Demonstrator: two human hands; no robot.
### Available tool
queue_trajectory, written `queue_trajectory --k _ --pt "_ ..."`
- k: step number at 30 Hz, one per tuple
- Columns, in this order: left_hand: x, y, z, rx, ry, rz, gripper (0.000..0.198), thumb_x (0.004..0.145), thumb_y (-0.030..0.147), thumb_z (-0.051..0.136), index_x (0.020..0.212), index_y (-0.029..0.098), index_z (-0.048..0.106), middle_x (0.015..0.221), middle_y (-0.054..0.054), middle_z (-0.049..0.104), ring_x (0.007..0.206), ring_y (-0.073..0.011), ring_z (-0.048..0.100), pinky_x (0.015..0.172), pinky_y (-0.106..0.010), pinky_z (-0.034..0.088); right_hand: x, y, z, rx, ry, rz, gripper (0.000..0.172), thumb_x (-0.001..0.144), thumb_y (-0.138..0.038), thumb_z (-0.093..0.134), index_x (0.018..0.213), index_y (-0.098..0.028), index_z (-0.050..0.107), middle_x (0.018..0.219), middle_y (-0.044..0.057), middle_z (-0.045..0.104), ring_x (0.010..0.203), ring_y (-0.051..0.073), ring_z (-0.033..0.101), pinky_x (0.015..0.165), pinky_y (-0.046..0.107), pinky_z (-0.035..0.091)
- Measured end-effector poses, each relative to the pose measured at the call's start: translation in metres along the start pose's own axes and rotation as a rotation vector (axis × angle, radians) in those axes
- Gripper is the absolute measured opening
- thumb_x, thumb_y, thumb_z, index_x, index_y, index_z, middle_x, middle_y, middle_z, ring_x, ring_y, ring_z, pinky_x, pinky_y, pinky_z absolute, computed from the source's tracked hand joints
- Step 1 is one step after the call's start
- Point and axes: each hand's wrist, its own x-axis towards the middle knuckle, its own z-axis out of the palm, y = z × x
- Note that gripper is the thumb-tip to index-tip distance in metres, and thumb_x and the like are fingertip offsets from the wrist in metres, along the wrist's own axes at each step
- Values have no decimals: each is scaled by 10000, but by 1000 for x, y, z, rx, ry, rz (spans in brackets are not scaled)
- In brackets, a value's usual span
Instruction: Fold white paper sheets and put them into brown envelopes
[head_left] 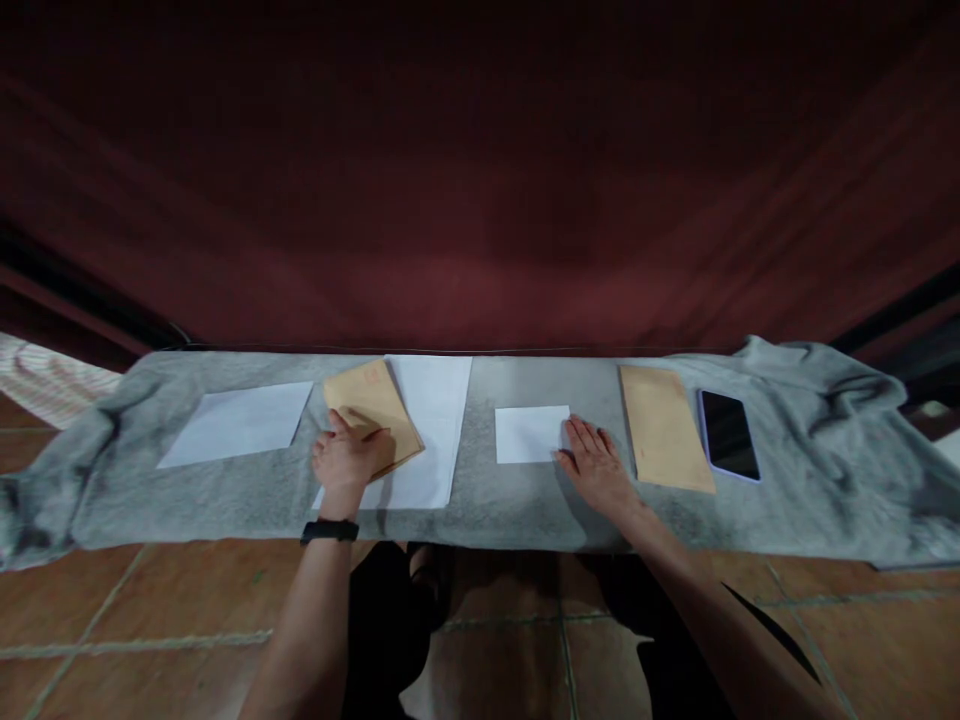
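Well, two bare hands are resting on things laid out in a row on a long gray cloth (pixel 480 525). The left hand (pixel 349 458) is on a brown envelope (pixel 369 397), down near its lower left side. One finger and the thumb are spread apart on top of it, but the other fingers are bent, and I cannot tell if they pinch the edge. A bit of brown edge pokes out along the bottom of this envelope. It sits tilted, partly on top of big white papers (pixel 433 400) and partly off their left side. The right hand (pixel 598 465) is laid out flat, with its fingers close together and not wrapped around anything. Its fingertips touch the right end of a small white paper (pixel 530 435), which lies flat between the two hands. Just past the right hand there is another envelope (pixel 666 430), brown too and longer, lying flat. Right beside that is a phone (pixel 729 435) with a dark screen and a light purple edge. Far over on the left, a white sheet (pixel 238 427) lies by itself at a slant. A black band (pixel 330 531) goes around the left wrist. Orange-brown floor tiles (pixel 187 595) show below the cloth.
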Motion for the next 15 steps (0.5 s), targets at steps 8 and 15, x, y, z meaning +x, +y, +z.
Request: queue_trajectory --k 8,15 --pt "3 4 -3 15 9 -69 991 768 590 723 1457 -33 379 1379 -365 553 1317 -495 522 1042 -560 447 1 -1 -1 -18 -4 6 617 1062 -438 337 1551 -75 426 1605 182 447 1484 326 403 1212 533 277" --pt "3 0 -8 44 78 -67 854 732 579 739 1295 -26 520 1290 -377 618 1253 -501 578 1031 -573 453 2 -1 -2 -28 -23 11 597 1063 -414 336 1542 -72 440 1612 176 438 1482 314 412 1223 525 271"
